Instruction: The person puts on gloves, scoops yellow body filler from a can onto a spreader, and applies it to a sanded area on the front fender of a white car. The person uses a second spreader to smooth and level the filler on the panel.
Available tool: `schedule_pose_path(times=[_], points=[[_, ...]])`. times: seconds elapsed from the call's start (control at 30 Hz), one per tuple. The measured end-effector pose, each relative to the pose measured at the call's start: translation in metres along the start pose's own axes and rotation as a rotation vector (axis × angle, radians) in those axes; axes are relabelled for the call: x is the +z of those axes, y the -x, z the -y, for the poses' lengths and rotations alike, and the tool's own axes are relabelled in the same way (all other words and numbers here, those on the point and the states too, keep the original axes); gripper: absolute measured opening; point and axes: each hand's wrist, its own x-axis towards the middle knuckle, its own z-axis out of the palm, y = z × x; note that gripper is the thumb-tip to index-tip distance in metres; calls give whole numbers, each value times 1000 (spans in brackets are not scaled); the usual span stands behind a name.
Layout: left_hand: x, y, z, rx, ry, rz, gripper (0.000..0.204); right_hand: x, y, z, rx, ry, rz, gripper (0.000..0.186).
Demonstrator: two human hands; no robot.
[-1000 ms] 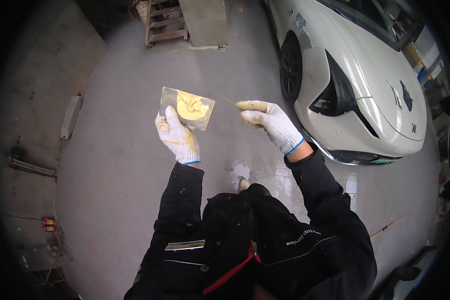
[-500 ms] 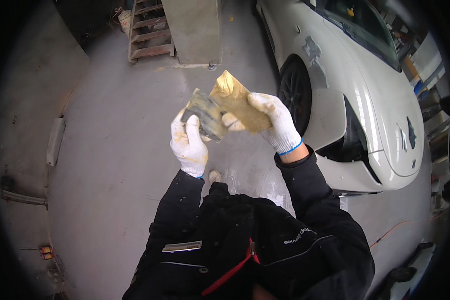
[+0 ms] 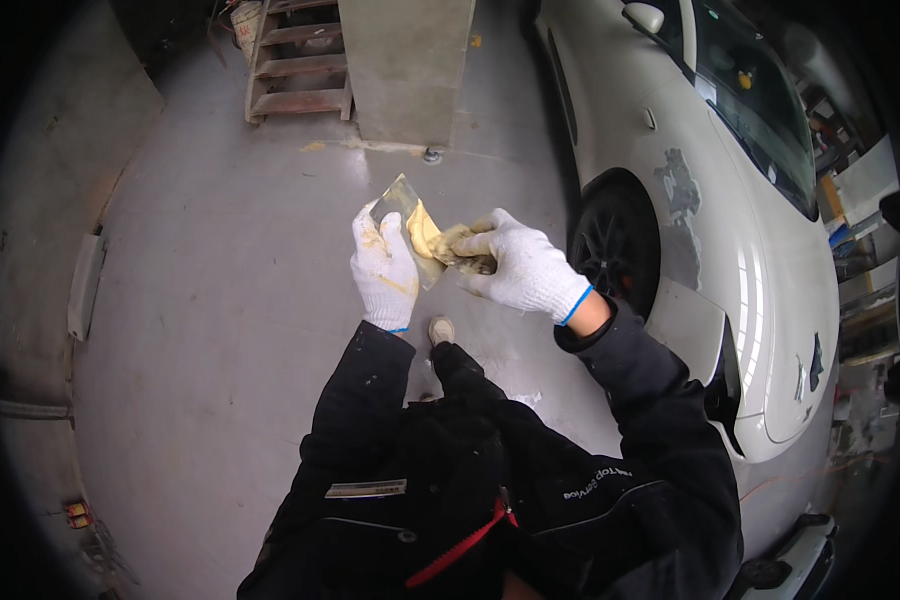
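My left hand [image 3: 383, 268], in a white knit glove with yellowish stains, grips a thin greyish putty spreader [image 3: 399, 196] held tilted in front of me. A thick dollop of yellow putty [image 3: 423, 232] lies on this spreader. In the same kind of glove, my right hand [image 3: 528, 266] is closed round a second putty spreader [image 3: 462, 246], smeared with putty and seen nearly edge-on. Its edge meets the putty on the left spreader. The right fingers partly cover the second spreader, and motion blurs it slightly.
A white car [image 3: 740, 230] stands close on the right, with a grey sanded patch [image 3: 682, 215] above its front wheel [image 3: 615, 235]. Ahead are a concrete pillar [image 3: 410, 75] and wooden steps [image 3: 300, 65]. A long pale panel [image 3: 87, 285] lies by the left wall.
The dollop of putty was on the right spreader and is now on the left one. My right hand has turned its spreader edge-on and lowered it. The car sits farther right in view.
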Motion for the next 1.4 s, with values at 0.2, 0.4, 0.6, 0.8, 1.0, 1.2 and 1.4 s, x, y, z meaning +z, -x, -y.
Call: schedule_pose_path(times=[0.2, 0.4, 0.6, 0.8, 1.0, 1.2, 1.4], points=[[81, -195, 57, 19, -123, 104, 31, -42, -200, -68, -67, -66, -29, 42], [200, -392, 84, -22, 233, 119, 25, -116, -387, -159, 29, -641, -94, 43], [291, -567, 81, -151, 554, 28, 23, -160, -494, -237, 171, -850, -341, 43], [367, -667, 108, 45, 645, 201, 26, -130, -613, -261, 9, -2260, -306, 70], [395, -759, 137, 786, 276, 495, 28, -179, -696, -270, -62, -2005, -612, 49], [421, -839, 182, 74, 332, 728, 19, -186, -755, -263, 175, -511, -642, 49], [452, -865, 209, -106, 427, 695, 23, -188, -782, -252, 720, 92, -692, 47]])
